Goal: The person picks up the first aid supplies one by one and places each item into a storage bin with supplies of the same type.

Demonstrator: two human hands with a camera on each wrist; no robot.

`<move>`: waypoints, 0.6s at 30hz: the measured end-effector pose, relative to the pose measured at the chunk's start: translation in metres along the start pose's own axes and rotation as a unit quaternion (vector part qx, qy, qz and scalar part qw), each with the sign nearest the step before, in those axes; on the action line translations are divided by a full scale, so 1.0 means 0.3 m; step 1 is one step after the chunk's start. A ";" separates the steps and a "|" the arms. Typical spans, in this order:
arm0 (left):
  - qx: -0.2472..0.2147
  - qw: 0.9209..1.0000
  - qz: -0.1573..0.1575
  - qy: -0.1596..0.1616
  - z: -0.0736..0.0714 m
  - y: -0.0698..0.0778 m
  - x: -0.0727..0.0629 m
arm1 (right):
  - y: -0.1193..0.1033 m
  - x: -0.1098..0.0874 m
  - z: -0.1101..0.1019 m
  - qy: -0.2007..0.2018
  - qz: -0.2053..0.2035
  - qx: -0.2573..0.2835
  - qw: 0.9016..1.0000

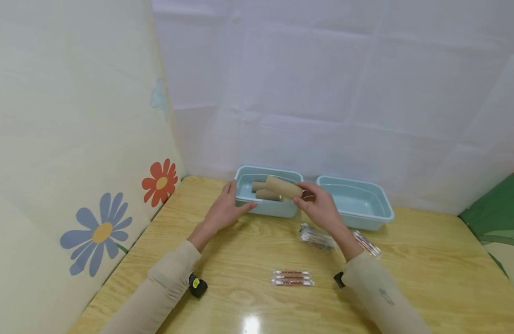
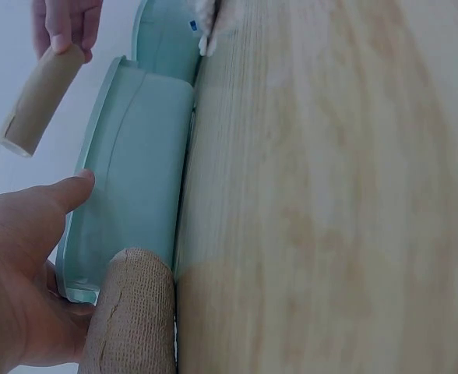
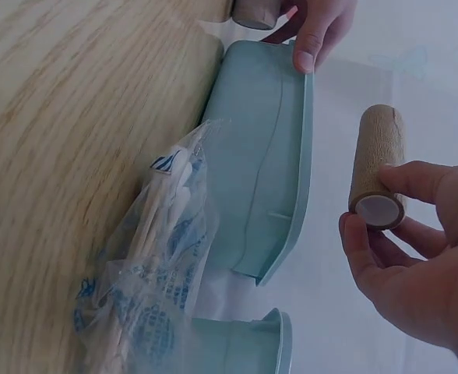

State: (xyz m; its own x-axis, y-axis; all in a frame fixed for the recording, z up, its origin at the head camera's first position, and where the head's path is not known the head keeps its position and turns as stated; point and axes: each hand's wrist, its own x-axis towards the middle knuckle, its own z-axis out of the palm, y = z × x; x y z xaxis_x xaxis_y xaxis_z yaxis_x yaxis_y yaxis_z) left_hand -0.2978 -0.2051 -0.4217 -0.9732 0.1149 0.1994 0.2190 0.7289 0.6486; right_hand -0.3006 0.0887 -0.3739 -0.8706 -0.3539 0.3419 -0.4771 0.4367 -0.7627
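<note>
My right hand [image 1: 321, 206] pinches a tan elastic bandage roll [image 1: 282, 187] between thumb and fingers, tilted above the left blue plastic basin [image 1: 273, 208]. In the right wrist view, a white core shows at the near end of this bandage roll [image 3: 381, 152]. Inside the basin lie other tan rolls [image 1: 267, 195]. At the basin's left end, my left hand [image 1: 225, 208] holds the corner, with its thumb on the front side and its fingers over the rim. One more bandage roll [image 2: 133, 319] is beside that hand, outside the basin; the head view hides it.
A second blue basin [image 1: 365, 222] stands to the right. In front are a clear bag of cotton swabs [image 1: 317, 237], a packet of brown swabs [image 1: 292, 278] and another such packet [image 1: 367, 243]. Something reddish-brown [image 1: 308, 195] shows partly behind my right hand. A white cloth wall [image 1: 282, 93] rises behind.
</note>
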 end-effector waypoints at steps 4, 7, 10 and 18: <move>-0.003 1.000 -0.005 -0.002 0.000 0.011 -0.002 | 0.004 0.013 0.007 0.007 0.002 0.002 1.000; -0.003 1.000 -0.005 -0.004 0.002 0.014 -0.002 | 0.010 0.020 0.013 0.017 -0.008 0.003 1.000; -0.001 1.000 -0.005 -0.005 0.002 0.015 -0.001 | 0.018 0.025 0.021 0.030 -0.025 -0.003 0.999; 0.008 1.000 -0.005 -0.002 0.000 0.009 0.001 | 0.028 0.031 0.043 0.040 -0.061 -0.019 0.997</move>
State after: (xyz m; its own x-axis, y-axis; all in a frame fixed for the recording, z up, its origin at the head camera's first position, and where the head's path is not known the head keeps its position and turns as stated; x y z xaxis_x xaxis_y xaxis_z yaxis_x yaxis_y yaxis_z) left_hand -0.2976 -0.2031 -0.4200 -0.9757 0.1103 0.1895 0.2078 0.7407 0.6389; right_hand -0.3110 0.0784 -0.3842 -0.8122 -0.3400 0.4741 -0.5825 0.4263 -0.6921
